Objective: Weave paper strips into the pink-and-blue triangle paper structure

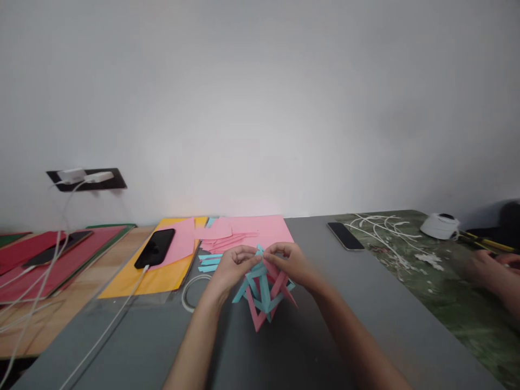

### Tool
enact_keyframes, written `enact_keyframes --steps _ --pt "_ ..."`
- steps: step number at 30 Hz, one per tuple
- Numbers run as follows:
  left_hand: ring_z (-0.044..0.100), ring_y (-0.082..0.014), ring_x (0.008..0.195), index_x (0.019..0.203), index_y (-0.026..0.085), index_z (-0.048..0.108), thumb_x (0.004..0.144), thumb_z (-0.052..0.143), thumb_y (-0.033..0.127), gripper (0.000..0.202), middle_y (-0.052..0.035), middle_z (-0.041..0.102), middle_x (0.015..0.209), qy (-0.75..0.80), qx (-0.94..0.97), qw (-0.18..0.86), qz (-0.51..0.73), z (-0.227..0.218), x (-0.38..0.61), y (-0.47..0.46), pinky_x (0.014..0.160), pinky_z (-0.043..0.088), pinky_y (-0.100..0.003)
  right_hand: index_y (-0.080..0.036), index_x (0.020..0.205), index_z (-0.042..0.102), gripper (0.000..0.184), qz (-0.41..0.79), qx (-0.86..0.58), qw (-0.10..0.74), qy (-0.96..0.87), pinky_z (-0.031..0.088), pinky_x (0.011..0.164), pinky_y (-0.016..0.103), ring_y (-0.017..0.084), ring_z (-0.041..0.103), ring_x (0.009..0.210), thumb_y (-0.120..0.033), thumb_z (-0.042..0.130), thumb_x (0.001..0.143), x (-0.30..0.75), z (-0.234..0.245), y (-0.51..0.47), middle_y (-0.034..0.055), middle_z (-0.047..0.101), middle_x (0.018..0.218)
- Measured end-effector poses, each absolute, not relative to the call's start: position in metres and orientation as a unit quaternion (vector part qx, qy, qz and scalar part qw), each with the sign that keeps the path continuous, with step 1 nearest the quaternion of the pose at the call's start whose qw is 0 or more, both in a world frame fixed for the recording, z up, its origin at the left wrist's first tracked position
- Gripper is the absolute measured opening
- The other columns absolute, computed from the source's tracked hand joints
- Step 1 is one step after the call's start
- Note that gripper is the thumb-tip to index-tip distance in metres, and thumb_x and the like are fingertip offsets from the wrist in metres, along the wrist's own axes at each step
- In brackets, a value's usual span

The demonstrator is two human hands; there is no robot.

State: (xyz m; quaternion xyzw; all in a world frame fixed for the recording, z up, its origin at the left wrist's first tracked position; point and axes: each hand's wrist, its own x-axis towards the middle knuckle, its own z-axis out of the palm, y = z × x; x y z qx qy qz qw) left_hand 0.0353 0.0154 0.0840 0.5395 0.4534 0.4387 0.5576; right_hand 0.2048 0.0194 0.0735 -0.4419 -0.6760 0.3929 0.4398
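Between my hands is an open framework of folded pink and light-blue paper strips (265,292), its lower corner pointing down over the grey table. My left hand (238,265) has its fingers closed on the upper left of this paper model, at a blue strip. My right hand (287,262) pinches the top right, where a pink strip meets a blue one. The fingertips of both hands nearly meet at the model's top, and they hide the exact joint. Loose blue strips (209,262) lie just left of my left hand.
A roll of clear tape (187,295) lies left of my forearm. Pink paper (260,227) and a yellow sheet (170,279) are behind, with a charging phone (155,248). Another phone (345,236) lies right. Beyond are white cords (379,230) and a co-worker's hand (493,276).
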Motion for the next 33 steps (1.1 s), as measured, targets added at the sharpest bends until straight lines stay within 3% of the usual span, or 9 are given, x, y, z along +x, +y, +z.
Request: enact_keyframes --steps 2,7,13,18,33 --pt "0.053 -0.0103 0.053 0.081 0.015 0.066 0.056 0.076 0.035 0.033 -0.0015 0.065 0.065 0.456 0.555 0.532 0.448 0.084 0.036 0.016 0.05 0.036 -0.021 -0.017 0.076 0.063 0.017 0.406 -0.425 0.437 -0.681 0.045 0.067 0.025 0.014 0.059 0.072 -0.032 0.056 0.076 0.205 0.073 0.019 0.0018 0.065 0.076" --pt "0.061 -0.0209 0.085 0.074 0.018 0.072 0.064 0.07 0.032 0.016 -0.0079 0.07 0.086 0.443 0.648 0.397 0.476 0.089 0.038 0.014 0.076 0.045 -0.029 -0.017 0.079 0.061 0.018 0.406 -0.408 0.449 -0.684 0.044 0.066 0.024 0.013 0.058 0.072 -0.032 0.052 0.079 0.201 0.073 0.019 0.0017 0.063 0.077" --pt "0.064 -0.0225 0.077 0.072 0.02 0.073 0.066 0.069 0.031 0.014 -0.0064 0.072 0.077 0.491 0.667 0.316 0.463 0.088 0.039 0.012 0.075 0.047 -0.032 -0.016 0.075 0.064 0.02 0.396 -0.428 0.466 -0.666 0.045 0.072 0.026 0.015 0.06 0.077 -0.035 0.057 0.076 0.197 0.073 0.02 0.0031 0.066 0.078" --pt "0.065 -0.0211 0.076 0.072 0.019 0.071 0.07 0.064 0.033 0.016 -0.0048 0.072 0.077 0.498 0.697 0.253 0.45 0.084 0.036 0.014 0.073 0.048 -0.031 -0.015 0.075 0.066 0.026 0.401 -0.453 0.454 -0.654 0.046 0.066 0.026 0.016 0.06 0.073 -0.039 0.057 0.075 0.2 0.069 0.021 0.0035 0.067 0.076" --pt "0.063 -0.0193 0.082 0.079 0.019 0.071 0.077 0.057 0.033 0.019 -0.0054 0.071 0.081 0.466 0.73 0.232 0.443 0.081 0.033 0.015 0.077 0.048 -0.031 -0.016 0.071 0.068 0.016 0.402 -0.406 0.442 -0.691 0.046 0.075 0.027 0.016 0.06 0.079 -0.03 0.061 0.072 0.214 0.075 0.019 0.0038 0.067 0.079"
